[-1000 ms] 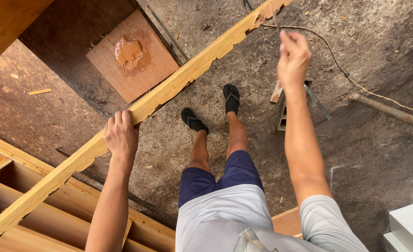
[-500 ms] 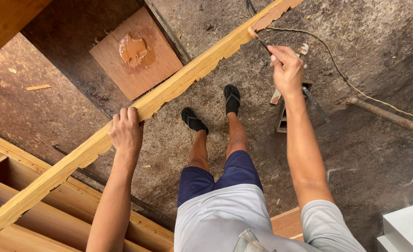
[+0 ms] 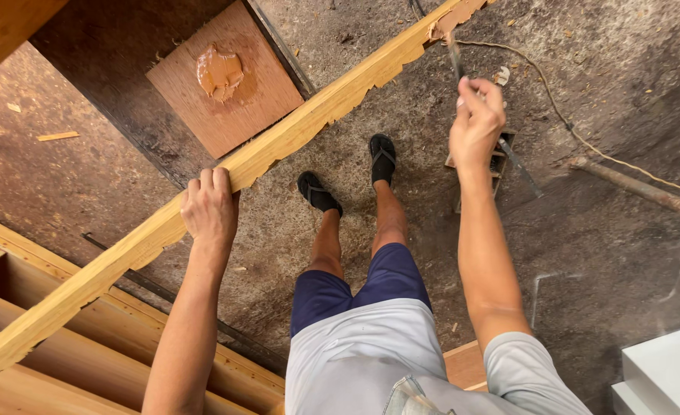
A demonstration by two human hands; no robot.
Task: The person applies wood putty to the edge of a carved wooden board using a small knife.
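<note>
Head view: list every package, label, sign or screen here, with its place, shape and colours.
None show in this view: no package, label, sign or screen.
The nearest to a flat panel is a square brown board on the floor, upper left, bearing a blob of tan paste, unmarked.
A plain white boxy object sits at the lower right corner, blank on the faces seen.

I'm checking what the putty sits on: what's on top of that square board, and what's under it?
A brown putty blob sits on the square board, near its top. The long wooden strip crosses its lower corner. Whatever is under the board is hidden.
</note>
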